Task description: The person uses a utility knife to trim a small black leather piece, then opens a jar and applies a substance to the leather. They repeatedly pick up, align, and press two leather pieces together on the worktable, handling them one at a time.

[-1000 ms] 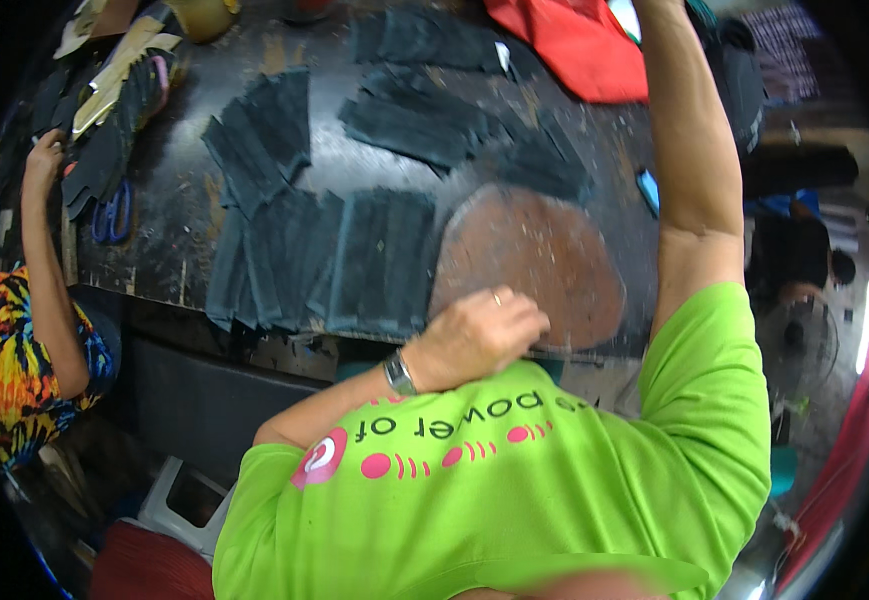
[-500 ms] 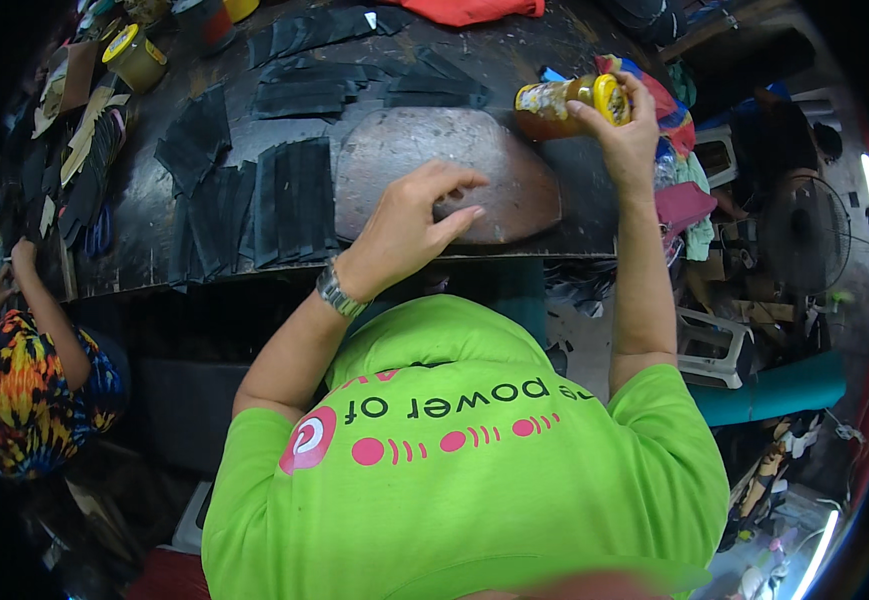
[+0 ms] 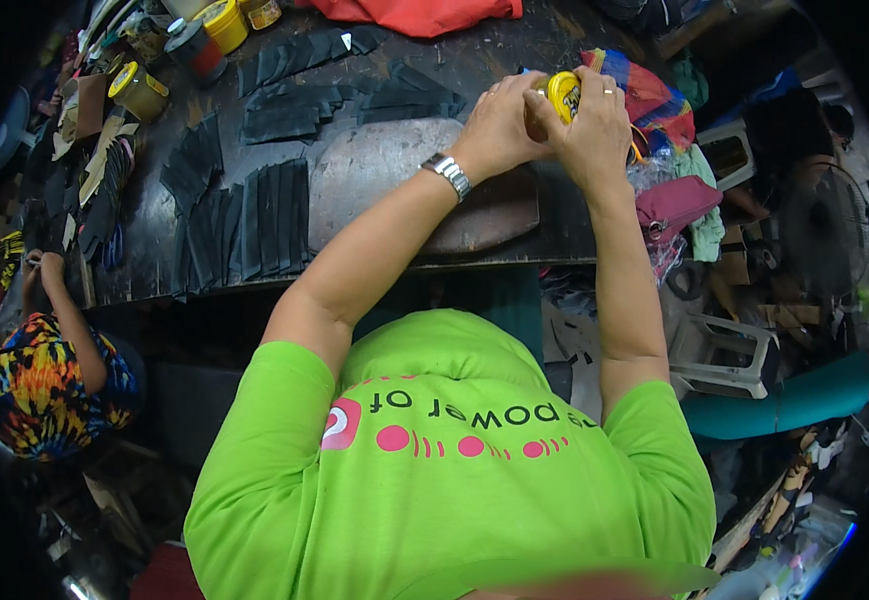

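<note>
Above the right end of a worn wooden board (image 3: 364, 165), a jar with a yellow lid (image 3: 563, 97) is held between both hands. My left hand (image 3: 499, 125), with a metal watch at its wrist, curls around the jar's body from the left. My right hand (image 3: 599, 122) grips it from the right, fingers bent close to the lid. Most of the jar's body is hidden by my fingers. Left of the board, flat black strips (image 3: 279, 215) lie in overlapping rows on the dark table (image 3: 144, 235).
More black pieces (image 3: 409, 95) lie behind the board. Red cloth (image 3: 414, 12) and several jars, one yellow-lidded (image 3: 138, 92), stand far back. A maroon pouch (image 3: 676, 208) is at the right, near a white stool (image 3: 724, 350). Another person (image 3: 49, 385) works at the left.
My left hand has moved from over the board to the jar and now grips it too. The jar has turned and shifted slightly, its lid now tilted up.
</note>
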### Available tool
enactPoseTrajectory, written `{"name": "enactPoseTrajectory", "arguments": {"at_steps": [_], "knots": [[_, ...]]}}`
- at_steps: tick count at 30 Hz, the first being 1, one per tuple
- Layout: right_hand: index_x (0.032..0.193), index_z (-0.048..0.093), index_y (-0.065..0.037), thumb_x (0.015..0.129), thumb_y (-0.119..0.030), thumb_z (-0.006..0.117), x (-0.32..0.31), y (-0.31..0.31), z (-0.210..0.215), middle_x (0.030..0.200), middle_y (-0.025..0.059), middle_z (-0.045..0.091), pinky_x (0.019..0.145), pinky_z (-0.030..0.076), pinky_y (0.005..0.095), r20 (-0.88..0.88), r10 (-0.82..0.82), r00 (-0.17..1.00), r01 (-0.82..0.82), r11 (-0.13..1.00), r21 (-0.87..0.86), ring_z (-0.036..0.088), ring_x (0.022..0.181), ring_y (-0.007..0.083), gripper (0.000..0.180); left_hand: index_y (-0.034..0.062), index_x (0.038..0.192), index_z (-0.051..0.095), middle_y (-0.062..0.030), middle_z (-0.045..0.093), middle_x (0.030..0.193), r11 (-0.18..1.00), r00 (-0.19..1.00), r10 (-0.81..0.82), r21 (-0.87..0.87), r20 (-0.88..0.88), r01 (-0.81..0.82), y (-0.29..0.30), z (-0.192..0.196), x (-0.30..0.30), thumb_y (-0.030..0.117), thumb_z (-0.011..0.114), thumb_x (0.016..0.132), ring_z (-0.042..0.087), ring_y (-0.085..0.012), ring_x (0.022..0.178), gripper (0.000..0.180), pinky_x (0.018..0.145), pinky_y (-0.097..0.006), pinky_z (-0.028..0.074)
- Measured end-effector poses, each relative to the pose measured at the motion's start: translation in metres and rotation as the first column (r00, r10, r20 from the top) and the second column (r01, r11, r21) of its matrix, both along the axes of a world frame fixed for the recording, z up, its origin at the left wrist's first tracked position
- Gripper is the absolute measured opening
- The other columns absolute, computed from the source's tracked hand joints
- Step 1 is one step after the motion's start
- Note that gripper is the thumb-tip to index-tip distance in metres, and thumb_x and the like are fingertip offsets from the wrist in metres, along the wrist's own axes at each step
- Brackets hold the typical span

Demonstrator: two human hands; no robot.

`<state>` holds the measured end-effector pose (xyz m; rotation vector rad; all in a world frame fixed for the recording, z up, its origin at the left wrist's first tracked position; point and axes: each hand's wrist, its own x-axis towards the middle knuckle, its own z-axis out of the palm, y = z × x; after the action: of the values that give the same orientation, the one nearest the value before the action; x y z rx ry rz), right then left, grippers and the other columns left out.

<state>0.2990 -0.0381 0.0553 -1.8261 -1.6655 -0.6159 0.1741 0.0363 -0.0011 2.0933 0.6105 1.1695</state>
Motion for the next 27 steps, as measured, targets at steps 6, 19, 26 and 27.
{"name": "enactPoseTrajectory", "arguments": {"at_steps": [6, 19, 26, 27], "knots": [[0.116, 0.064, 0.001, 0.084, -0.052, 0.072, -0.003, 0.008, -0.002, 0.103, 0.0206, 0.064, 0.084, 0.052, 0.0485, -0.018, 0.092, 0.996, -0.091, 0.995, 0.043, 0.062, 0.102, 0.0382, 0.063, 0.0050, 0.123, 0.059, -0.0167, 0.065, 0.114, 0.988, 0.999, 0.053, 0.149, -0.010, -0.051, 0.009, -0.005, 0.006, 0.027, 0.090, 0.066, 0.060, -0.0360, 0.110, 0.068, 0.098, -0.045, 0.048], [0.111, 0.064, 0.002, 0.076, -0.042, 0.080, -0.002, 0.019, 0.017, 0.098, 0.0175, 0.062, 0.081, 0.050, 0.0443, 0.172, 0.457, 0.873, -0.483, 0.860, 0.165, 0.059, 0.092, 0.0343, 0.058, 0.0047, 0.128, 0.057, -0.0166, 0.069, 0.114, 1.000, 1.000, -0.011, -0.018, -0.024, 0.011, 0.007, 0.011, -0.015, 0.026, 0.090, 0.066, 0.067, -0.0365, 0.107, 0.074, 0.095, -0.044, 0.054], [0.112, 0.065, 0.004, 0.078, -0.040, 0.080, -0.013, 0.004, 0.049, 0.101, 0.0197, 0.064, 0.084, 0.052, 0.0418, 0.245, 0.491, 0.836, -0.524, 0.846, 0.093, 0.062, 0.094, 0.0341, 0.057, 0.0039, 0.123, 0.057, -0.0167, 0.071, 0.109, 0.993, 0.989, -0.098, -0.049, 0.110, 0.104, -0.007, 0.030, -0.031, 0.028, 0.094, 0.062, 0.073, -0.0296, 0.101, 0.075, 0.088, -0.039, 0.058], [0.114, 0.064, 0.004, 0.079, -0.038, 0.080, -0.015, 0.002, 0.052, 0.103, 0.0203, 0.064, 0.085, 0.053, 0.0417, 0.243, 0.494, 0.835, -0.523, 0.849, 0.072, 0.063, 0.095, 0.0347, 0.057, 0.0038, 0.123, 0.057, -0.0168, 0.071, 0.108, 0.988, 0.986, -0.119, -0.087, 0.118, 0.130, -0.008, 0.031, -0.033, 0.028, 0.094, 0.062, 0.073, -0.0295, 0.101, 0.076, 0.089, -0.039, 0.057]]}}
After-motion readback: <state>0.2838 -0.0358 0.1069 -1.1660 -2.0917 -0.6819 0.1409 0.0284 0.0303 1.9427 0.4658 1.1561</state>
